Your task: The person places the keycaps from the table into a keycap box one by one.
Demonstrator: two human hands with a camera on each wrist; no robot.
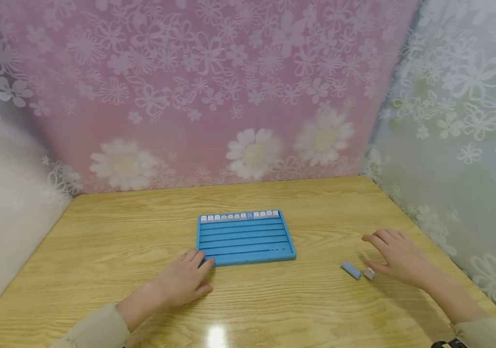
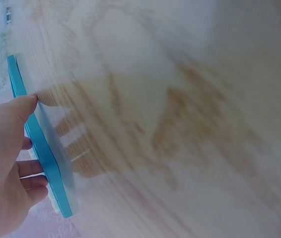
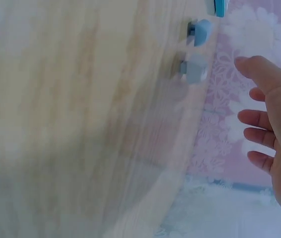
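Wood table [image 1: 100,251], floral backdrop [image 1: 213,87] behind and a pale floral curtain [image 1: 469,121] on the right. Blue tray [image 1: 246,238] sits mid-table, ridged into long rows; far row is filled with small white keycaps [image 1: 239,216], one bluish cap among them, other rows bare. Left hand [image 1: 184,280] lies flat on the table at the tray's near left corner, fingers relaxed and loosely spread, fingertips touching the tray edge, gripping nothing. In the left wrist view the thumb [image 2: 24,106] presses against the tray [image 2: 43,148] rim and the other fingers curl loosely along its side; view is blurry. Right hand [image 1: 397,256] hovers or rests low over the table well right of the tray, palm down, fingers straight and spread, holding nothing. Two loose caps lie just left of it: a long blue cap [image 1: 350,270] and a small white cap [image 1: 368,274], nearly touching each other, the white one just beside the thumb. Cannot tell whether the thumb touches it. In the right wrist view the hand [image 3: 272,129] is open with fingers apart, the blue cap [image 3: 201,32] and white cap [image 3: 194,68] lie on the table near the thumb tip, not in contact, and a tray corner [image 3: 221,7] shows at the top edge. Beige sleeves [image 1: 95,326] on both arms.
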